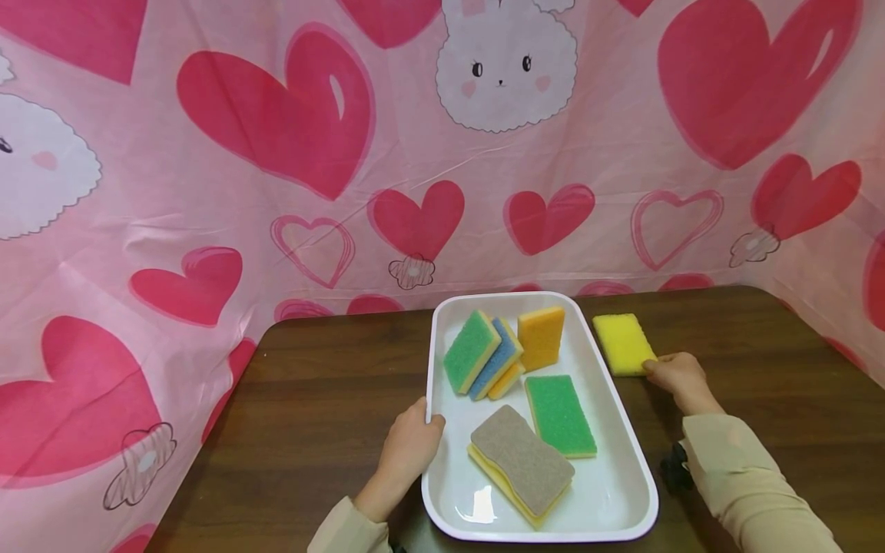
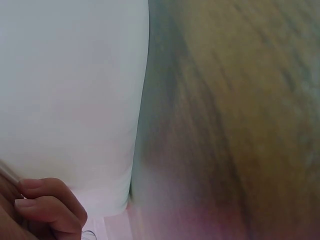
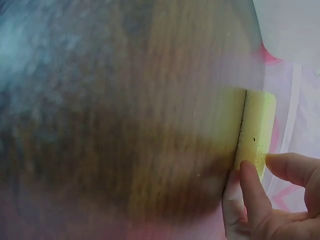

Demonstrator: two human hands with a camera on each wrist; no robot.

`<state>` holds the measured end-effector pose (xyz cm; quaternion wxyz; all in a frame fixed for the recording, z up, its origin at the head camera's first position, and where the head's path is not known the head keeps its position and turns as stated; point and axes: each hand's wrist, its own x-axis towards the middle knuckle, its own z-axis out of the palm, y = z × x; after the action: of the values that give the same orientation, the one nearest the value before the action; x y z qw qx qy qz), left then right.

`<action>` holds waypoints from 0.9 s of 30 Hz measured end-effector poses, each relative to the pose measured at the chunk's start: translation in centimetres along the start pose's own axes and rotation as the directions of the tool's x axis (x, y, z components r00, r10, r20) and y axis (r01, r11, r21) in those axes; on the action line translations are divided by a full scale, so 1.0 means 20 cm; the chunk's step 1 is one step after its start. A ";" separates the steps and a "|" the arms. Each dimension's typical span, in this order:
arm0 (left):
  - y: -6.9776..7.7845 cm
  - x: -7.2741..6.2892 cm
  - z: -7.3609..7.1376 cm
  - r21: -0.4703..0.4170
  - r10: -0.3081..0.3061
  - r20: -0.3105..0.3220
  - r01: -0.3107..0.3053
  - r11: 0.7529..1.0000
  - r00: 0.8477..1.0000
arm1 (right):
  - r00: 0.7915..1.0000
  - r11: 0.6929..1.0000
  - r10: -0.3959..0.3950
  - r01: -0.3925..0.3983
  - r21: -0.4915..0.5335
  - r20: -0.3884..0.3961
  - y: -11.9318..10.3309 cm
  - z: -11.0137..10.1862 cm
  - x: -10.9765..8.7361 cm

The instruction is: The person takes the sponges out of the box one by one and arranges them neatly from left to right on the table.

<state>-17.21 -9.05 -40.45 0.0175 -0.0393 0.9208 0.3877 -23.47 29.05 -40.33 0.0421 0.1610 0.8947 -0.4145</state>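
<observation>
A white tray (image 1: 437, 346) stands on the table, and my left hand (image 1: 412, 438) grips its left rim with the thumb over the edge. In the left wrist view, curled fingers (image 2: 52, 200) show beside the tray's white outer wall (image 2: 75, 100). To the right of the tray lies a yellow sponge (image 1: 622, 343). My right hand (image 1: 681, 378) pinches its near right corner; in the right wrist view, thumb and fingers sit at the edge of the sponge (image 3: 255, 130), which lies on the wood.
Inside the tray, a green sponge (image 1: 470, 353), a blue one (image 1: 496, 361) and a small orange one (image 1: 508, 380) lean together. An orange sponge (image 1: 541, 339) stands beside them. A green sponge (image 1: 561, 415) and a grey-topped sponge (image 1: 522, 457) lie nearer. Behind the wooden table (image 1: 332, 384) hangs a pink heart-patterned cloth (image 1: 387, 153).
</observation>
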 end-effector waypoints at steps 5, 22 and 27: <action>0.00 0.00 0.00 0.003 0.002 -0.005 -0.002 1.000 1.000 | 1.000 1.000 0.002 -0.002 -0.018 -0.003 0.00 0.00 0.00; 0.00 -0.01 0.00 -0.006 -0.002 0.000 0.002 1.000 1.000 | 0.999 1.000 0.001 -0.002 0.017 0.041 0.00 0.00 -0.01; 0.00 -0.01 0.01 -0.007 -0.008 0.003 0.008 1.000 1.000 | 0.998 0.999 0.032 -0.031 -0.033 0.056 -0.03 -0.03 -0.04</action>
<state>-17.04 -8.95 -40.54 0.0204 -0.0422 0.9193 0.3907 -22.88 28.91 -39.30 0.0764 0.1626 0.8970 -0.4039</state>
